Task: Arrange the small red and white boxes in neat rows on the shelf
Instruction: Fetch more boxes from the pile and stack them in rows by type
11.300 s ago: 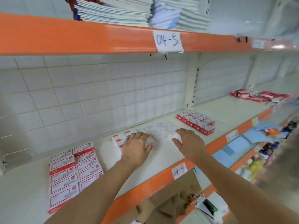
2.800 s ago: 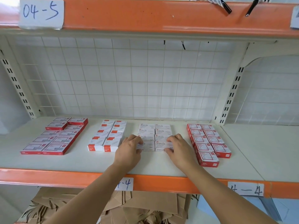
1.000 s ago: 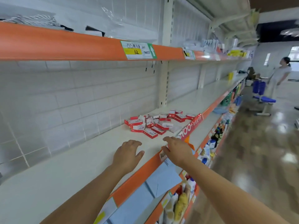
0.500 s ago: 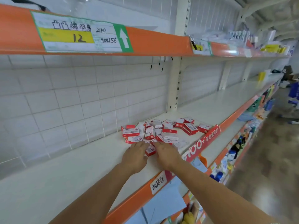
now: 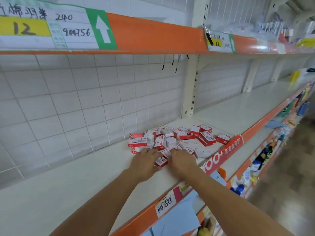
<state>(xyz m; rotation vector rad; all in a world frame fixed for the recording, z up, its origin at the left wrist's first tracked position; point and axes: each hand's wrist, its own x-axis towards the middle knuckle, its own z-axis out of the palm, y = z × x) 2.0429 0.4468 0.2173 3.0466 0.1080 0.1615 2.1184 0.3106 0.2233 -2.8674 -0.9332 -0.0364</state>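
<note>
Both hands at the near edge of a jumbled heap of small boxes on the shelf.

Heap of red and white boxes (image 5: 173, 139) scattered in disorder on the cream shelf (image 5: 68, 184), some flat, some tilted or on edge, at about 1 o'clock from the hands. Left hand (image 5: 144, 163) palm down, fingers fairly straight and spread, tips touching the boxes at the heap's near left edge. Right hand (image 5: 183, 161) palm down just beside it at 3 o'clock, fingers lightly bent over the nearest boxes; grip on any box cannot be told. One small box (image 5: 161, 161) lying between the two hands. Red promotional strip (image 5: 223, 153) on the shelf's orange front edge at 3 o'clock from the heap. Handwritten price label (image 5: 51, 26) on the upper shelf edge at 11 o'clock.
</note>
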